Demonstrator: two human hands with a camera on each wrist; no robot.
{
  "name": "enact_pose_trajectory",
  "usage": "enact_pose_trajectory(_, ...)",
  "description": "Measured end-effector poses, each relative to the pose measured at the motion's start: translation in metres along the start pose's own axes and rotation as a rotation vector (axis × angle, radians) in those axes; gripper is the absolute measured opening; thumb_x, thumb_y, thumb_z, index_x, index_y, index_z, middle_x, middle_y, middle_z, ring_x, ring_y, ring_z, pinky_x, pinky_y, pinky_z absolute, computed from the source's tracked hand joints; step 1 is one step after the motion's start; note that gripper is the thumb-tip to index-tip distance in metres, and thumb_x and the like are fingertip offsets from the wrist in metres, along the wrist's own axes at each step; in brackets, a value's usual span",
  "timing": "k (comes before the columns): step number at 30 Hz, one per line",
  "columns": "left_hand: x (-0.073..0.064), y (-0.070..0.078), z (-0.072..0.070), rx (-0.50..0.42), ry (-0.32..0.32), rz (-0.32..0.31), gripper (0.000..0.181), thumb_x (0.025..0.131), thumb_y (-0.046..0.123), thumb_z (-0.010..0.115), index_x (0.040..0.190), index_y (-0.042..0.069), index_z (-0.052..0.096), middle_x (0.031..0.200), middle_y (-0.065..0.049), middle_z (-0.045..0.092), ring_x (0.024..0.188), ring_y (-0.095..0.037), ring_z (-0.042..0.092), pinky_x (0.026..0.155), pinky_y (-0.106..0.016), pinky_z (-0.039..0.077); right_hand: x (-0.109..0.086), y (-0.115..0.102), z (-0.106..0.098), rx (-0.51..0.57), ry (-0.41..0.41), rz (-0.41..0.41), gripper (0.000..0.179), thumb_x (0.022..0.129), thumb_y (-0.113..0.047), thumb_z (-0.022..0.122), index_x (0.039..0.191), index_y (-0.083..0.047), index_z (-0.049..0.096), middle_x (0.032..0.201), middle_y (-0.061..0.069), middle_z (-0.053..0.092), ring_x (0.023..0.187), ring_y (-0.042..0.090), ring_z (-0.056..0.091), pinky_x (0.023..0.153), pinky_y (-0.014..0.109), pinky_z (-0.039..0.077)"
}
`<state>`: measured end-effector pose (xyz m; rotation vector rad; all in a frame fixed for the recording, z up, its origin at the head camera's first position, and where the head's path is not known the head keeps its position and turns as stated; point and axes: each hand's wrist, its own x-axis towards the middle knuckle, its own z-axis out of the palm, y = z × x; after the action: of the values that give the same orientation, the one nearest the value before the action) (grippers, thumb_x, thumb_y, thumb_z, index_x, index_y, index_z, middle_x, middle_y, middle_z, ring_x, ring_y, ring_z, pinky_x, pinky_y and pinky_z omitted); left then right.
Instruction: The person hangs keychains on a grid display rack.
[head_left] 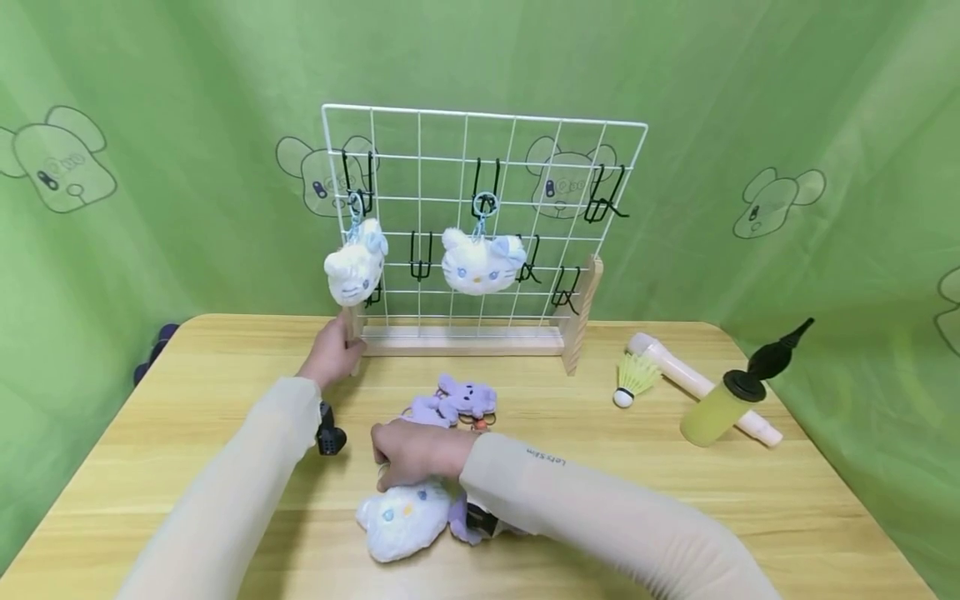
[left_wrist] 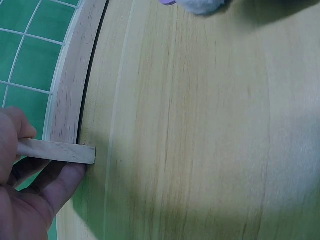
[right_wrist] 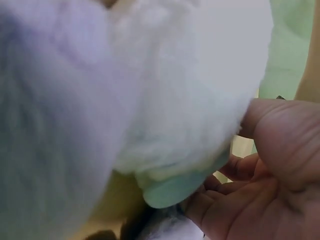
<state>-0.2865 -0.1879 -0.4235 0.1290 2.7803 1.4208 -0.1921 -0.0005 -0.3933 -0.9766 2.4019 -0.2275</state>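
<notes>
My left hand (head_left: 332, 352) grips the left wooden upright (left_wrist: 57, 151) of a white wire grid rack (head_left: 461, 342), thumb on one side and fingers on the other. Over the table's middle, my right hand (head_left: 422, 452) pinches a white cat plush keychain (head_left: 408, 523) at its top. Close up in the right wrist view, the fingers curl in beside its pale blue bow (right_wrist: 175, 189); the exact grip is partly hidden. Purple plush keychains (head_left: 470, 399) lie just behind that hand. Two more white cat plush keychains hang on the rack, one at left (head_left: 356, 268) and one mid-grid (head_left: 480, 265).
Several black hooks (head_left: 421, 257) are fixed to the grid. At the table's right lie a yellow shuttlecock (head_left: 634, 379) and a pale pink tube (head_left: 678, 367). A yellow bottle with a black nozzle (head_left: 716, 414) leans near them. Green curtain (head_left: 750, 100) surrounds the table.
</notes>
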Motion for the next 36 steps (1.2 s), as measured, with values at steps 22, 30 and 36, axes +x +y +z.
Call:
enact_pose_trajectory(22, 0.006, -0.008, 0.001, 0.015, 0.009, 0.018, 0.06, 0.101, 0.001, 0.05, 0.156, -0.011, 0.029, 0.147, -0.041, 0.048, 0.134, -0.056, 0.054, 0.115, -0.063, 0.05, -0.008, -0.001, 0.0, -0.076, 0.021, 0.06, 0.027, 0.094, -0.036, 0.078, 0.093, -0.014, 0.061, 0.082, -0.004, 0.06, 0.073, 0.01, 0.056, 0.065, 0.023, 0.051)
enact_pose_trajectory(30, 0.007, -0.006, 0.0, 0.026, 0.014, 0.022, 0.058, 0.1, 0.0, 0.051, 0.154, -0.011, 0.032, 0.145, -0.041, 0.05, 0.134, -0.056, 0.053, 0.117, -0.063, 0.048, -0.009, 0.006, -0.001, -0.024, 0.019, 0.009, 0.028, 0.094, -0.032, 0.078, 0.096, -0.013, 0.059, 0.078, -0.006, 0.057, 0.07, 0.008, 0.053, 0.06, 0.02, 0.049)
enact_pose_trajectory(36, 0.007, -0.007, -0.001, 0.028, 0.006, 0.008, 0.06, 0.1, 0.001, 0.051, 0.155, -0.011, 0.03, 0.145, -0.04, 0.05, 0.134, -0.056, 0.053, 0.116, -0.063, 0.05, -0.012, 0.017, -0.002, 0.056, 0.014, -0.098, 0.021, 0.095, -0.018, 0.077, 0.097, -0.011, 0.058, 0.08, -0.006, 0.05, 0.071, 0.005, 0.044, 0.061, 0.016, 0.04)
